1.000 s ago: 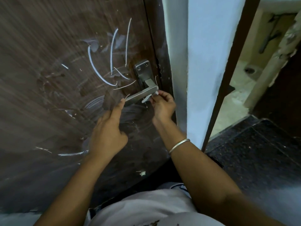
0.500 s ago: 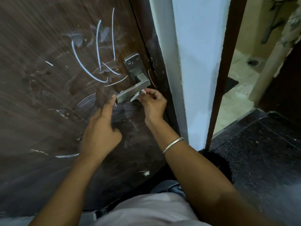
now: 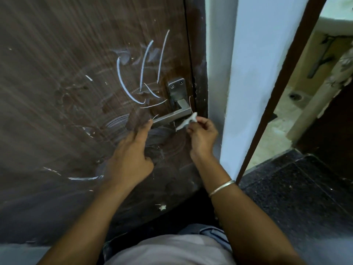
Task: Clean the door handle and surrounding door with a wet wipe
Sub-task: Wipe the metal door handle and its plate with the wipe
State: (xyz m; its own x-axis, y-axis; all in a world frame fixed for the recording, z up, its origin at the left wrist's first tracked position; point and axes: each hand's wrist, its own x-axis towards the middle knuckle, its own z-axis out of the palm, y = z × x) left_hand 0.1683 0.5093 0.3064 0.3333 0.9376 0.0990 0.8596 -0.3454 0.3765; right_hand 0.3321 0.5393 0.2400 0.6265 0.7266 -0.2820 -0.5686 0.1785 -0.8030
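Note:
A dark brown wooden door (image 3: 57,92) fills the left half, scored with white scratches and smear marks around a steel lever handle (image 3: 172,116) on its rectangular plate (image 3: 177,88). My right hand (image 3: 202,137) pinches a small crumpled white wet wipe (image 3: 187,122) just below the handle's bend, near the door edge. My left hand (image 3: 129,157) is in front of the door with its index finger stretched out, its tip touching the free end of the lever. A metal bangle circles my right wrist.
A white wall pillar (image 3: 248,83) stands right of the door. Past a brown frame (image 3: 282,92) lies a tiled room with a floor drain (image 3: 293,96). Dark speckled stone floor (image 3: 296,197) lies at lower right. My grey-clothed lap is at the bottom.
The view has shifted, so the door and handle sit differently in frame. My right hand with the wipe has slipped slightly right along the handle's underside. My left fingertip stays on the lever end.

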